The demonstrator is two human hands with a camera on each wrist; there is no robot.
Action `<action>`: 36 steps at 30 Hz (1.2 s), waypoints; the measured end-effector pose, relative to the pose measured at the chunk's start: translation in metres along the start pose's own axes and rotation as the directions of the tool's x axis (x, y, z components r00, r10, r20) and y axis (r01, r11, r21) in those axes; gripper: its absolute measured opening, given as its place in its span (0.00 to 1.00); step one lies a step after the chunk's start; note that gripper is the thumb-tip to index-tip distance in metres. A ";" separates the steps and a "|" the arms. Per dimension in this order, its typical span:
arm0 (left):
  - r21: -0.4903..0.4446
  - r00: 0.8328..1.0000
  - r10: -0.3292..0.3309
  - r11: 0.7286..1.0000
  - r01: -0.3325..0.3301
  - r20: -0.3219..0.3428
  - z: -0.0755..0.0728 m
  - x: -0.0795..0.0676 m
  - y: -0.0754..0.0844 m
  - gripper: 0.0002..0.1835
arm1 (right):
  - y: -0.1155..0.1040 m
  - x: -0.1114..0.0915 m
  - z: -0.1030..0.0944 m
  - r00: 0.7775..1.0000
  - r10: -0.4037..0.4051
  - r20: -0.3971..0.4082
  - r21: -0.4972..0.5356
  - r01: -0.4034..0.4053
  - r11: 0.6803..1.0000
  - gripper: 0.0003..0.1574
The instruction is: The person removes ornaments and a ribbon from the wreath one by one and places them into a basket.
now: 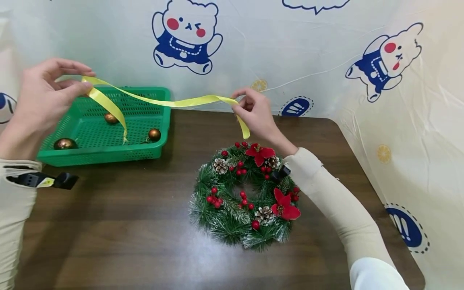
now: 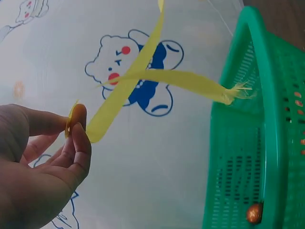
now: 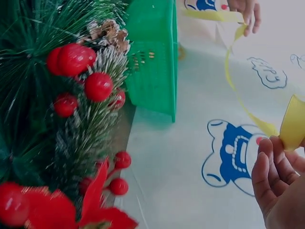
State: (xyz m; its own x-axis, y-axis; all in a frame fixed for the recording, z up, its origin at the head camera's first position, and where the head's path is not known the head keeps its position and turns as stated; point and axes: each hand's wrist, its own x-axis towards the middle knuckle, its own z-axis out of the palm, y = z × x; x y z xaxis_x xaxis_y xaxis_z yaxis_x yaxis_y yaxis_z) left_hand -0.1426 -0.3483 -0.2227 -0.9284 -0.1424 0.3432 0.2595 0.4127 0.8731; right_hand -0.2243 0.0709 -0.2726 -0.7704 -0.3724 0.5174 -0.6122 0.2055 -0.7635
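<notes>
A yellow ribbon point(image 1: 181, 103) stretches in the air between both hands, sagging slightly. My left hand point(image 1: 50, 90) pinches it between thumb and fingers above the green basket, and a frayed tail hangs down from there. In the left wrist view the ribbon point(image 2: 126, 100) crosses over its own tail. My right hand point(image 1: 256, 114) pinches the ribbon near its other end, and a short tail drops below the fingers. Beneath the right hand lies a green wreath point(image 1: 232, 225) with red berries, red flowers and pinecones, flat on the table.
The green basket point(image 1: 108, 159) stands at the back left of the brown table point(image 1: 145, 225). Several bronze baubles lie in it, among them a bauble point(image 1: 154, 135) at its right side. A patterned sheet point(image 1: 253, 48) covers the wall behind and the right side.
</notes>
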 end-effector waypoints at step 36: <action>0.260 0.983 -0.155 0.949 0.176 -0.102 -0.060 0.000 -0.055 0.20 | -0.017 0.079 0.120 0.964 0.075 0.256 -0.141 -0.040 0.989 0.06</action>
State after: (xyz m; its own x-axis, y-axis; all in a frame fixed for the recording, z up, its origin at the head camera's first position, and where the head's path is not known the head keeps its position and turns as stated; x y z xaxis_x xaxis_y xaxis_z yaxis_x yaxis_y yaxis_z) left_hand -0.1410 -0.4253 -0.2499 -0.9254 -0.2952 0.2376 0.0134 0.6010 0.7991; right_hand -0.2536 -0.0711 -0.2653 -0.7427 -0.5753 0.3426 -0.6002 0.3452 -0.7215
